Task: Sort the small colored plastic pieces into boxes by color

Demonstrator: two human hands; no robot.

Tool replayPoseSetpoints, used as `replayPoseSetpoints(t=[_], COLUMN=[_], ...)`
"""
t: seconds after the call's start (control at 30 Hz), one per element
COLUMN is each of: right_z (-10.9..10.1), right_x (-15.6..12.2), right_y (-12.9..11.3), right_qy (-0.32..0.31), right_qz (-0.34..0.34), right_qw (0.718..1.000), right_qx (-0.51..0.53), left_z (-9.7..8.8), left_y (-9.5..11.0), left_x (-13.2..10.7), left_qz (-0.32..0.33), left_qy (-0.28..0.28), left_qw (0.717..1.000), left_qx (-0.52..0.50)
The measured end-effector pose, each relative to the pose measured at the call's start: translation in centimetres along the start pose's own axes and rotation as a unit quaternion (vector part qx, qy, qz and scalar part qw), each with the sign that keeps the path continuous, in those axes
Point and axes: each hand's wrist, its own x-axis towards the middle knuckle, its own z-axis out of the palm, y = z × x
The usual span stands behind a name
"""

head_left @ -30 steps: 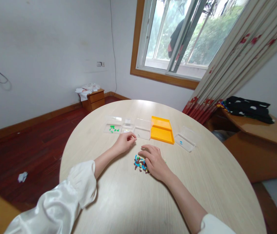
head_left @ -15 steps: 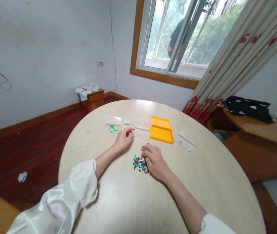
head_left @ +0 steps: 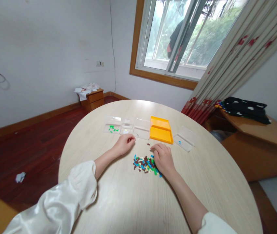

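Observation:
A heap of small coloured pieces (head_left: pixel 145 163), blue, green and brown, lies on the round wooden table (head_left: pixel 133 201). My right hand (head_left: pixel 162 157) rests palm down at the heap's right edge, fingers curled and closed; what they hold, if anything, is hidden. One brown piece (head_left: pixel 148 144) lies apart, just ahead of the heap. My left hand (head_left: pixel 125 143) sits to the left of the heap with fingers curled into a loose fist, close to the clear trays.
A row of clear trays stands at the far side: one with green pieces (head_left: pixel 112 128), two more (head_left: pixel 126 126) (head_left: pixel 142 132), an orange tray (head_left: pixel 161 134) and a clear tray with a blue piece (head_left: pixel 185 140). A side desk with dark cloth (head_left: pixel 245 109) is at the right.
My right hand slid to the right off the heap, uncovering more coloured pieces. My left hand went forward toward the trays, then drew back slightly, staying curled.

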Motion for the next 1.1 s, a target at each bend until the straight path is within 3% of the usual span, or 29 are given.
replayPoseSetpoints(t=[0.27,0.47,0.77,1.1], right_z=[1.1,1.3,1.0,-0.5], right_x=[0.1,0.0,0.2,-0.4], right_y=[0.2,0.3,0.1,-1.2], right_qy=[-0.025,-0.013,-0.066,-0.130], right_qz=[-0.009,-0.002,-0.004,-0.094], right_qw=[0.999,0.999,0.997,0.980], right_qx=[0.045,0.040,0.042,0.121], left_z=[-0.1,0.1,-0.1,0.0], left_y=[-0.5,0.5,1.5,3.9], left_x=[0.1,-0.2,-1.0,-2.8], left_qz=[0.088,0.048,0.025,0.012], left_qy=[0.019,-0.046,-0.069,-0.086], left_qw=[0.978,0.942,0.920,0.904], left_qx=[0.186,0.328,0.385,0.419])
